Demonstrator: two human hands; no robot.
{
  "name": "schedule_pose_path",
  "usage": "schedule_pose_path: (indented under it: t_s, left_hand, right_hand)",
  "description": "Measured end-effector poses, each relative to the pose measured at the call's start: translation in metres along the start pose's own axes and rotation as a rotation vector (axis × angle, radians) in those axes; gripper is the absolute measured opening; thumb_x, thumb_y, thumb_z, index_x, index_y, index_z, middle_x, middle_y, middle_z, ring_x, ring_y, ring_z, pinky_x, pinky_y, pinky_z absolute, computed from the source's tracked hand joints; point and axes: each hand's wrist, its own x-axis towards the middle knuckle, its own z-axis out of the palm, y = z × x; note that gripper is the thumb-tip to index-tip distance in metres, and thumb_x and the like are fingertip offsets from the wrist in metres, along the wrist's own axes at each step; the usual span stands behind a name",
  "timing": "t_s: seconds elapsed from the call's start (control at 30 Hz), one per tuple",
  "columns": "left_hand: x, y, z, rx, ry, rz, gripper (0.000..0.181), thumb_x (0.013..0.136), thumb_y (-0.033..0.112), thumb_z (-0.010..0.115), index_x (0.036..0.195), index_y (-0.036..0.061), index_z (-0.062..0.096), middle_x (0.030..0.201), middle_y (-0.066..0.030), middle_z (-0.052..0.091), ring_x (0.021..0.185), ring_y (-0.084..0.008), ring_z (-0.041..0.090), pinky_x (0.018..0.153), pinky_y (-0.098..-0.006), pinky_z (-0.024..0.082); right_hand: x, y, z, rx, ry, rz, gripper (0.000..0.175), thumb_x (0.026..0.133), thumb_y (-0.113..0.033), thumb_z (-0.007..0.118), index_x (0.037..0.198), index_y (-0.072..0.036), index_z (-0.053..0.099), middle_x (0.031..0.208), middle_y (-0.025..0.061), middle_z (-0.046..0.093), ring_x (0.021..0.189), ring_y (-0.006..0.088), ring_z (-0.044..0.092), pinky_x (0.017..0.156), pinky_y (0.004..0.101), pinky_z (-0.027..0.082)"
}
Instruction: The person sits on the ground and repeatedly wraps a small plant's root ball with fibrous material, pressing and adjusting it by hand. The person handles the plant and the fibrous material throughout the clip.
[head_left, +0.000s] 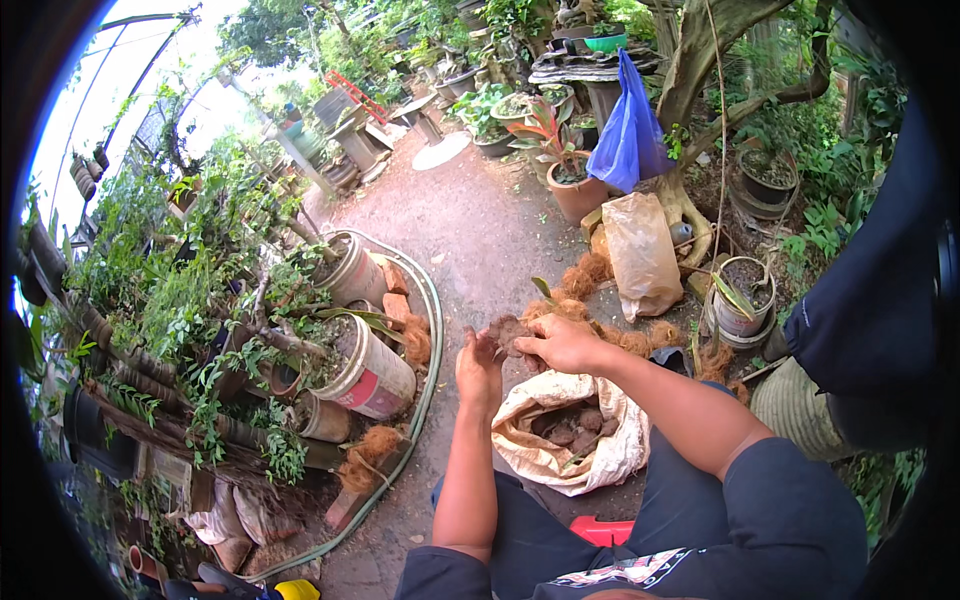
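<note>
A flattened lump of brown, clay-like soil (508, 334) is held up between my two hands. My left hand (478, 367) supports it from the left with the fingers raised. From the right, my right hand (559, 343) pinches its edge between thumb and fingers. Just below, between my knees, stands a woven sack (517, 442) with its rim rolled down. Several rounded brown clumps (583, 431) lie inside it. Part of the lump is covered by my fingers.
Coconut fibre tufts (577, 281) lie on the ground ahead, near a filled plastic bag (643, 255). A green hose (437, 330) curves along the left past potted plants in buckets (379, 379). A blue plastic bag (626, 131) hangs by a trunk. Something red (602, 531) shows between my legs.
</note>
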Motion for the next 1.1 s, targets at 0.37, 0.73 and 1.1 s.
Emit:
schedule_pose_path:
  t_s: [0.37, 0.73, 1.1]
  left_hand:
    - [-0.001, 0.01, -0.001, -0.126, -0.219, -0.292, 0.036, 0.105, 0.035, 0.054, 0.129, 0.0106, 0.064, 0.129, -0.0057, 0.066, 0.118, -0.0261, 0.059, 0.107, -0.0453, 0.042]
    - [-0.003, -0.002, 0.0, 0.314, -0.181, -0.051, 0.017, 0.098, 0.007, 0.065, 0.115, 0.0054, 0.067, 0.105, -0.0034, 0.072, 0.095, -0.0149, 0.068, 0.091, -0.0332, 0.053]
    - [0.002, -0.002, -0.029, 0.333, -0.103, 0.033, 0.039, 0.104, 0.025, 0.054, 0.128, -0.004, 0.063, 0.121, -0.0115, 0.067, 0.106, -0.0155, 0.061, 0.094, -0.0317, 0.046]
  right_hand:
    - [-0.01, -0.013, -0.013, -0.168, -0.036, -0.1, 0.03, 0.1, -0.026, 0.061, 0.091, 0.001, 0.068, 0.073, 0.0071, 0.066, 0.068, 0.0179, 0.061, 0.068, 0.0374, 0.049]
    - [0.0, 0.014, -0.001, -0.163, 0.041, -0.074, 0.034, 0.098, -0.032, 0.063, 0.091, 0.001, 0.07, 0.067, 0.0053, 0.064, 0.062, 0.0151, 0.058, 0.061, 0.0344, 0.048]
    - [-0.008, -0.002, 0.002, -0.1, 0.089, -0.076, 0.043, 0.102, -0.037, 0.06, 0.085, 0.002, 0.068, 0.066, 0.0109, 0.062, 0.062, 0.0187, 0.057, 0.065, 0.0373, 0.048]
